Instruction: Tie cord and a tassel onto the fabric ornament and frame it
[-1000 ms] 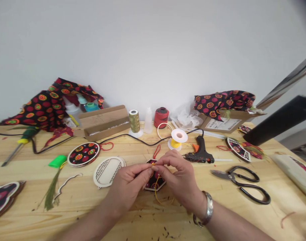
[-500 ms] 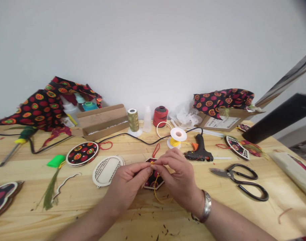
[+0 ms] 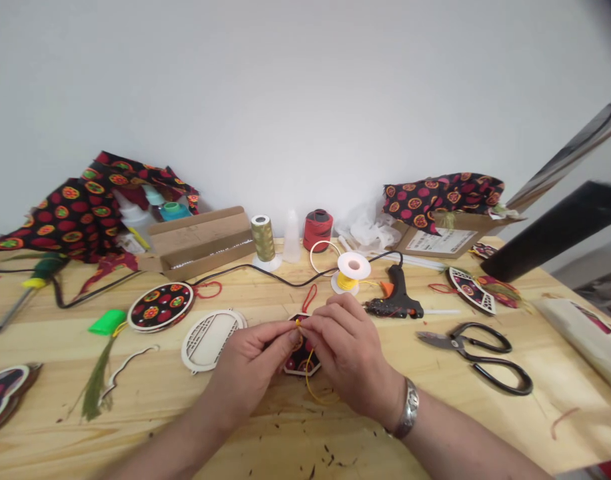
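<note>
Both my hands meet at the middle of the table, fingertips pinched together on a yellow cord (image 3: 309, 381). My left hand (image 3: 253, 357) grips it between thumb and forefinger. Opposite, my right hand (image 3: 350, 347) is closed on the same cord, and a small yellow knot or loop shows between the fingertips. The cord's tail hangs in a curve below. Under the fingers lies a dark fabric ornament (image 3: 301, 363) with a pale wooden rim and a red cord loop (image 3: 310, 295) at its top; my hands partly cover it. A spool of yellow cord (image 3: 348, 280) stands just behind.
Black-handled scissors (image 3: 473, 350) and a glue gun (image 3: 398, 297) lie to the right. On the left are a round ornament (image 3: 160, 307), a pale wooden frame (image 3: 205, 340), a green tassel (image 3: 96, 383) and a screwdriver (image 3: 18, 307). Cardboard boxes (image 3: 200, 243) stand along the wall.
The whole view has shifted slightly, so things sit a little further left. My fingers stay pinched at the cord, with my right fingers slightly changed in pose.
</note>
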`<state>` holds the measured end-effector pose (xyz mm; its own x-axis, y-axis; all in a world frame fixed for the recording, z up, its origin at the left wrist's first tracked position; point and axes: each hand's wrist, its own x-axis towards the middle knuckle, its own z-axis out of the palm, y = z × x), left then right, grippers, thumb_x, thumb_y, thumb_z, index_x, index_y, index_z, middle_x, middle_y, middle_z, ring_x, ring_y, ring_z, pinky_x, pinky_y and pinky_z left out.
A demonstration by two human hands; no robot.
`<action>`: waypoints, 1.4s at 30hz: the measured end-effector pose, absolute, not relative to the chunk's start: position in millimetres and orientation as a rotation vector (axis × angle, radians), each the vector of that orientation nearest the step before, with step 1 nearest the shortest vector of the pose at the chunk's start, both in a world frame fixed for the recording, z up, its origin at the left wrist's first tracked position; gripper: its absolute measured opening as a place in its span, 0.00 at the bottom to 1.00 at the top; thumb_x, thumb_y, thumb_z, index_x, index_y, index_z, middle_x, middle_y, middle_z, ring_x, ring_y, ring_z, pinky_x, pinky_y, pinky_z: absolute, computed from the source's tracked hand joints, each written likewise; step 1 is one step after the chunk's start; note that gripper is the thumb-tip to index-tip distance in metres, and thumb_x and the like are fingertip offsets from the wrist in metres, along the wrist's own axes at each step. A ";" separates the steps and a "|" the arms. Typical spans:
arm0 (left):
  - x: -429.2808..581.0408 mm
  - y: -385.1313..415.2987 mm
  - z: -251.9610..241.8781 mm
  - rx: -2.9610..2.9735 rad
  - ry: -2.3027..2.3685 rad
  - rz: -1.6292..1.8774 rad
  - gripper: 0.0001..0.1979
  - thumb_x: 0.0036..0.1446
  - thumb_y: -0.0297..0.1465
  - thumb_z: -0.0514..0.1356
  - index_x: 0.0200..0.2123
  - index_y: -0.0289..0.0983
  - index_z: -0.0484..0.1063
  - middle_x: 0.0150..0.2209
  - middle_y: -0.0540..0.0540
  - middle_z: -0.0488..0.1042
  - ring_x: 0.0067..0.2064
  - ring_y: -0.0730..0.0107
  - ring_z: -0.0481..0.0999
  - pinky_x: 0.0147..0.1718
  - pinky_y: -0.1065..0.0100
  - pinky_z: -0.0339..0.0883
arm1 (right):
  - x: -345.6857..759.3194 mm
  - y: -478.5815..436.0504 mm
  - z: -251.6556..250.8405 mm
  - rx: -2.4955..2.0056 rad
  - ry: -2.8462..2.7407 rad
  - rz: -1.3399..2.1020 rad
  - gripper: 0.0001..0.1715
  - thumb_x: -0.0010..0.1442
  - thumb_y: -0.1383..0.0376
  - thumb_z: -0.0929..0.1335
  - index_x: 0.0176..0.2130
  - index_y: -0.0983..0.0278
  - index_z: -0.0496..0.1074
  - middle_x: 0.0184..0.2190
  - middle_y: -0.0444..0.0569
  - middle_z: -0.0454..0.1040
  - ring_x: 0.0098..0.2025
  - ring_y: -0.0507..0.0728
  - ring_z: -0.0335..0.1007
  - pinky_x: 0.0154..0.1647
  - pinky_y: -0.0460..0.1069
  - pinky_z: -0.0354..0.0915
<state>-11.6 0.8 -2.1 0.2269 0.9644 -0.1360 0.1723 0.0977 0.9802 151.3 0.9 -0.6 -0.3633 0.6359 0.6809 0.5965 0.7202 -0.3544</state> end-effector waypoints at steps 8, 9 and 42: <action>-11.0 2.6 0.9 1.440 1.242 0.913 0.10 0.53 0.33 0.61 0.38 0.43 0.80 0.30 0.50 0.80 0.32 0.66 0.75 0.33 0.71 0.69 | 150.3 1.6 0.2 -1.045 -2.022 0.250 0.09 0.60 0.73 0.62 0.31 0.65 0.68 0.28 0.49 0.70 0.34 0.56 0.59 0.37 0.52 0.62; -10.9 2.8 1.1 1.446 1.248 0.919 0.10 0.52 0.32 0.61 0.37 0.43 0.80 0.30 0.50 0.81 0.32 0.66 0.75 0.33 0.71 0.69 | 150.2 1.5 0.1 -1.052 -2.015 0.272 0.09 0.60 0.73 0.62 0.30 0.64 0.67 0.28 0.49 0.69 0.34 0.56 0.59 0.36 0.52 0.62; -11.3 9.2 -1.7 0.800 1.044 0.941 0.09 0.45 0.34 0.67 0.24 0.34 0.76 0.13 0.57 0.58 0.17 0.83 0.50 0.15 0.79 0.43 | 150.1 5.8 -6.0 -1.117 -1.859 0.426 0.08 0.56 0.74 0.67 0.35 0.62 0.72 0.31 0.48 0.73 0.37 0.57 0.63 0.39 0.52 0.64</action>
<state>-11.3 9.2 -1.7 0.2100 0.9153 -0.3437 -0.2472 0.3898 0.8871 150.1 5.8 -6.0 -0.1886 0.8335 0.5193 0.5240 0.5326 -0.6647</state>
